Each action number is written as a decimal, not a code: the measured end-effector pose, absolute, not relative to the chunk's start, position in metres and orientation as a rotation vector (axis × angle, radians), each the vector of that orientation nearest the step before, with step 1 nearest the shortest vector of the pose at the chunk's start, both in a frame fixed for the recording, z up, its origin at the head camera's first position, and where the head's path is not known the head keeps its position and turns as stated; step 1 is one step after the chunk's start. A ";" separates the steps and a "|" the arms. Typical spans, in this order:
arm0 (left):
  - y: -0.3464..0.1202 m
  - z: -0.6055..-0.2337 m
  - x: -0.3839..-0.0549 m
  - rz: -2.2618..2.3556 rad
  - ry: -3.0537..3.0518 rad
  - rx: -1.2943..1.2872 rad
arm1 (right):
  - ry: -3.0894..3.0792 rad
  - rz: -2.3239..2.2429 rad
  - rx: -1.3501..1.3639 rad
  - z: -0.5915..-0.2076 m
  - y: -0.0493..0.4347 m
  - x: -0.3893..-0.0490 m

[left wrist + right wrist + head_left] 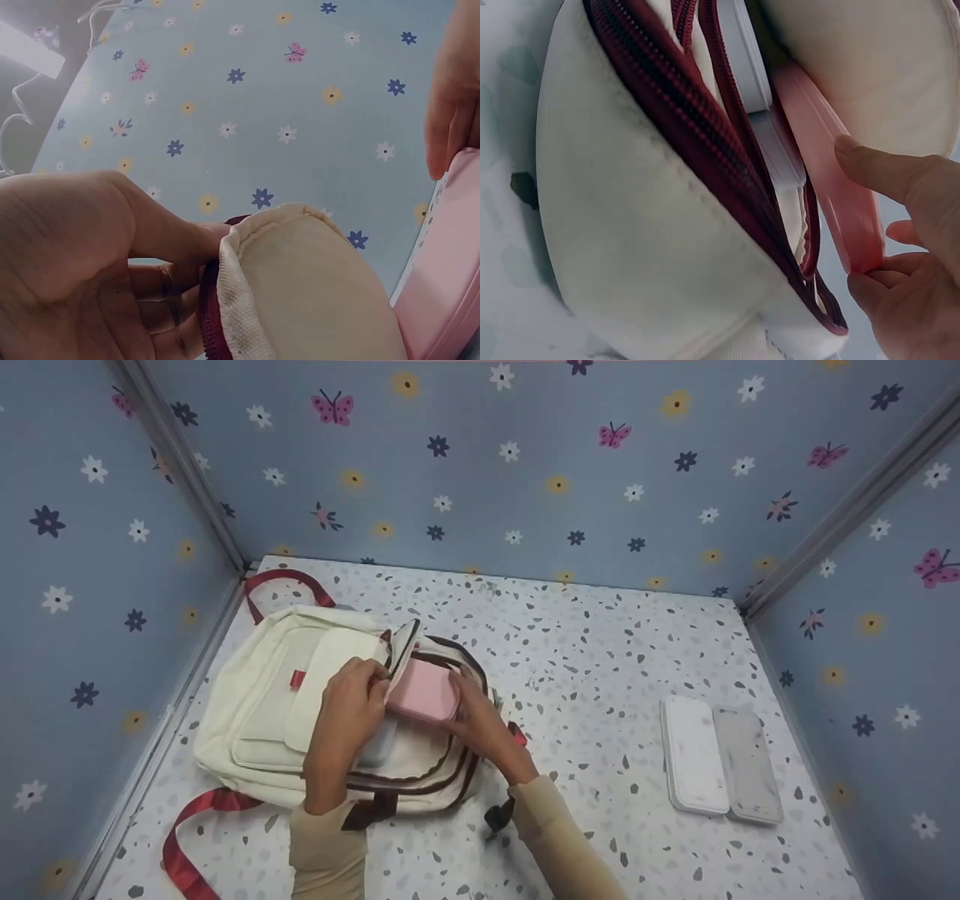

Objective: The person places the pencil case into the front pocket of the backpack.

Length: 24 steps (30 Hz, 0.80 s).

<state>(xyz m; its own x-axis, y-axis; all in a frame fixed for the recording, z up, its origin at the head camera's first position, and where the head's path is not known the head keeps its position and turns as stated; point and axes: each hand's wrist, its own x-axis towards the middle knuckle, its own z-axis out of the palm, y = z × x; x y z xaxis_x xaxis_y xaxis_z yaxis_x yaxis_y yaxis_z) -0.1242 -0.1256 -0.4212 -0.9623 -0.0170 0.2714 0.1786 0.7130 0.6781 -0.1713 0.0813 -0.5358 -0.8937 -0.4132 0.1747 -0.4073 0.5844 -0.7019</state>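
Note:
A cream backpack with dark red zips lies on the speckled table, its pocket unzipped at the right end. My left hand pinches the edge of the pocket flap and holds it raised. In my right hand is a pink case, gripped by its outer end. The case's other end is inside the pocket opening. Beside it in the right wrist view, pale grey-white cases sit within the pocket. How deep the pink case reaches is hidden.
On the right of the table a white case and a grey case lie side by side. Red straps stick out at the backpack's left. Patterned panels wall the table at the back and both sides.

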 end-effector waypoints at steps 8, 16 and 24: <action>-0.127 -0.422 -0.124 -1.101 -2.669 -0.112 | 2.843 -1.167 -0.702 -0.536 0.061 -0.175; -0.127 -0.423 -0.125 -1.096 -2.668 -0.105 | 3.073 -1.030 -0.669 -0.538 0.050 -0.170; -0.128 -0.423 -0.125 -1.100 -2.676 -0.110 | 3.077 -1.149 -0.531 -0.531 0.050 -0.160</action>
